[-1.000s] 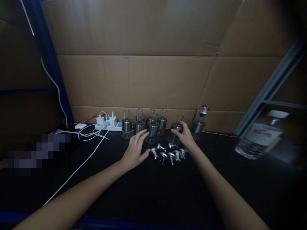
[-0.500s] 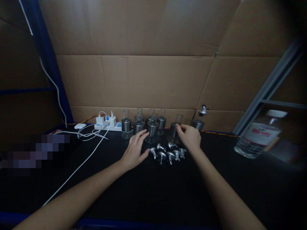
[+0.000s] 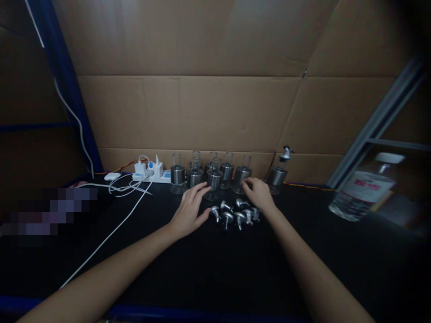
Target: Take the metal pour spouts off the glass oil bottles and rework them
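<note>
Several small glass bottles with steel collars (image 3: 213, 177) stand in a cluster at the back of the black table (image 3: 208, 269). My left hand (image 3: 189, 209) lies flat and open on the table, its fingertips touching the front bottle. My right hand (image 3: 258, 194) hovers with loosely curled fingers just in front of the rightmost open bottle (image 3: 242, 177), holding nothing. Between my hands lies a heap of several silver pump caps (image 3: 235, 214). One bottle with its pump cap fitted (image 3: 279, 172) stands apart to the right.
A white power strip (image 3: 151, 174) with plugs and white cables (image 3: 111, 233) lies at the back left. A large clear plastic bottle (image 3: 362, 190) stands at the right beside a metal shelf post (image 3: 377, 125). Cardboard sheets (image 3: 202, 112) wall the back.
My right hand let go of the rightmost open bottle, which now stands closer to the cluster, and drew back toward the pump caps. My left hand stayed put.
</note>
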Demonstrator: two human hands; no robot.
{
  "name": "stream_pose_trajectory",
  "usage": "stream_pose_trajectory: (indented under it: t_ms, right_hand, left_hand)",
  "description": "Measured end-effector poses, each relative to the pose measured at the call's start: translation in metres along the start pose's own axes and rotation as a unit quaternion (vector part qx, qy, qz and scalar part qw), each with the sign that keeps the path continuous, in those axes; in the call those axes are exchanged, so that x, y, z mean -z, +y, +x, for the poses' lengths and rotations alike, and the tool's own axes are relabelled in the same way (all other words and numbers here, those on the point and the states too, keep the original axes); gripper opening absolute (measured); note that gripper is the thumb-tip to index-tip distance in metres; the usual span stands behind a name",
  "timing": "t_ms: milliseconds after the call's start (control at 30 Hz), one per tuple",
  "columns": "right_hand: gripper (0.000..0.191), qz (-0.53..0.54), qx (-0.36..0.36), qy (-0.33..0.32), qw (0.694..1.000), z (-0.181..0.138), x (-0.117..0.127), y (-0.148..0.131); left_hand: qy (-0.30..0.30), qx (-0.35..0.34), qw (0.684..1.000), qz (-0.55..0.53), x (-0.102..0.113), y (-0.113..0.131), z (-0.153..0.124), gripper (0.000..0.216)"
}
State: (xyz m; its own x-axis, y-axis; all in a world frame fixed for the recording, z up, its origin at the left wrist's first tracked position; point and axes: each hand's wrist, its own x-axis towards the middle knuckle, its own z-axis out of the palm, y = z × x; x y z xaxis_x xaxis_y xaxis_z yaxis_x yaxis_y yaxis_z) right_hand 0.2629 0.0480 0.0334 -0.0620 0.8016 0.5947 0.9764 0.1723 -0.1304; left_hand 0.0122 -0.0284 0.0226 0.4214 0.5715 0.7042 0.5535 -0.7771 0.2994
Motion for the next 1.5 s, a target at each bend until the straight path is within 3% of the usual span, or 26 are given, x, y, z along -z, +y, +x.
stream_pose_trajectory:
  t_ms: [167,333,433,600,667,833,967,1233,1367,1500]
  right_hand:
    - [0.034,0.035,-0.012,-0.008,0.999,0.000,-0.011,0.005]
    - [0.036,0.089,-0.069,-0.010,0.994,0.004,-0.008,0.011]
    - [0.040,0.079,-0.121,0.036,0.989,0.009,0.002,0.018]
    - [0.034,0.041,-0.226,0.189,0.955,0.020,0.011,0.039]
    - [0.038,0.044,-0.215,0.191,0.957,0.025,0.010,0.052]
    - [0.051,0.074,-0.199,0.075,0.974,0.039,0.004,0.086]
    - [0.047,0.017,-0.162,0.044,0.986,0.039,0.004,0.096]
    - [0.037,-0.052,-0.065,0.124,0.989,0.021,0.006,0.082]
    - [0.035,-0.039,-0.082,0.132,0.987,0.010,0.012,0.068]
    - [0.033,-0.033,-0.086,0.210,0.973,0.000,0.033,0.037]
  left_hand:
    - [-0.008,-0.003,1.000,0.002,0.000,0.000,0.000,0.049]
    - [-0.018,-0.007,1.000,0.006,-0.001,-0.001,0.000,0.049]
    - [-0.019,-0.010,1.000,0.005,-0.002,-0.001,0.000,0.049]
    - [-0.020,-0.009,1.000,-0.002,-0.001,-0.002,0.001,0.048]
    - [-0.021,-0.008,1.000,-0.005,-0.001,-0.003,0.001,0.047]
    - [-0.026,-0.006,1.000,-0.010,0.000,-0.004,0.002,0.047]
    - [-0.029,-0.008,1.000,-0.007,0.000,-0.005,0.002,0.047]
    - [-0.023,-0.008,1.000,-0.017,0.000,-0.003,0.001,0.046]
    - [-0.015,-0.005,1.000,-0.021,0.001,-0.003,0.000,0.045]
    - [0.005,0.009,0.999,-0.033,0.000,-0.006,0.000,0.041]
